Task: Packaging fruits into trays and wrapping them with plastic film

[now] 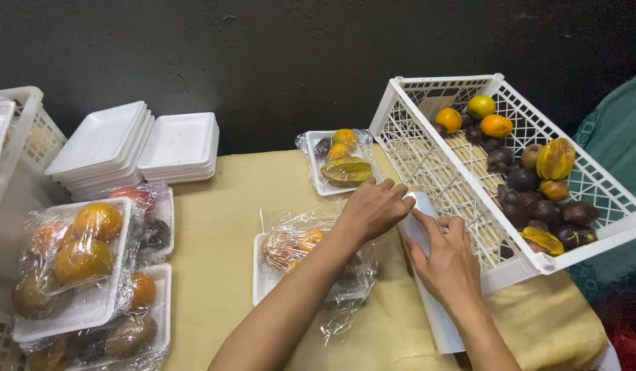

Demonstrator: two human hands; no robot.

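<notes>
at the far left sit wrapped fruit trays (84,268) with a stack of empty white trays (136,148) behind them, then a half-wrapped tray of fruit (297,264) on the tan cloth. my left hand (373,209) curls loosely over the top of the white wrap roll (424,268) just beside the tray, and my right hand (448,264) lies flat on it, fingers outstretched, against the white crate (435,172) of loose fruit.

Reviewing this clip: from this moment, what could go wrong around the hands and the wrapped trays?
The left hand and right hand both rest on the cling-film roll, leaving the wrapped tray unheld with loose film that might unwrap. The left forearm crosses over that tray and could press the fruit. The white crate sits tilted beside the hands; fruit might roll.
</notes>
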